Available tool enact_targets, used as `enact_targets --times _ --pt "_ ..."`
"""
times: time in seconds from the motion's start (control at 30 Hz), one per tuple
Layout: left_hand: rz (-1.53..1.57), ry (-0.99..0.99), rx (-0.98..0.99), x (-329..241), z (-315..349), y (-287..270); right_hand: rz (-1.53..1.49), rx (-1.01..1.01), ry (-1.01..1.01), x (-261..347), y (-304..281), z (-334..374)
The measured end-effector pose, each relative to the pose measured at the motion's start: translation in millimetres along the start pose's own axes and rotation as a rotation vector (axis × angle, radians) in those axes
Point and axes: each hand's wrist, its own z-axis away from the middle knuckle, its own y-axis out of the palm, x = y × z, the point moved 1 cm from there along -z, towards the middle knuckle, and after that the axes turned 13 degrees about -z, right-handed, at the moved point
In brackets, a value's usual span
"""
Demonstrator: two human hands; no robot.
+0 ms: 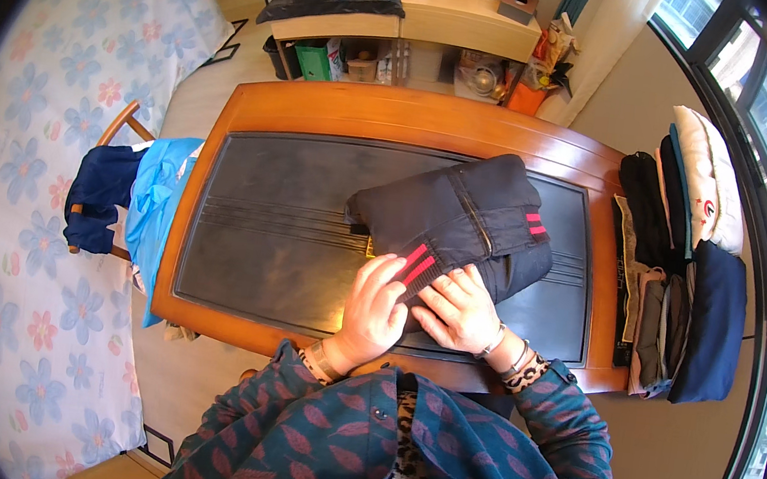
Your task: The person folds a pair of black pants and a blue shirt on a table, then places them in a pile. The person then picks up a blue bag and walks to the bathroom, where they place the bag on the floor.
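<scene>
A folded black jacket (pixel 420 208) with a zipper and red-striped ribbed bands lies slantwise on the dark inset top of a wooden table (pixel 271 227). At its near edge, my left hand (pixel 373 306) has its fingers bent against the ribbing beside the red stripes. Close by on the right, my right hand (pixel 462 313) pinches the jacket's near edge between thumb and fingers. The fabric under both hands is partly hidden. A small yellow patch shows beneath the jacket's left side.
Folded clothes (pixel 674 263) are stacked at the table's right end, beside the window. A chair (pixel 122 129) with blue garments (pixel 160 205) over it stands at the left, near a flower-patterned cover (pixel 35 228). A sideboard (pixel 464 26) holding jars and boxes stands beyond the table.
</scene>
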Motion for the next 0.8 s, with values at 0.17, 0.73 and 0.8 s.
enact_targets --times 0.17,0.73,0.8 --pt "0.007 -0.081 0.038 3 -13 2 0.119 0.262 0.039 8 -5 -5" --pt "0.029 -0.126 -0.122 44 -6 9 0.295 0.232 0.219 10 70 -41" --pt "0.009 -0.048 -0.137 42 -6 12 0.289 0.157 0.141 9 62 -36"
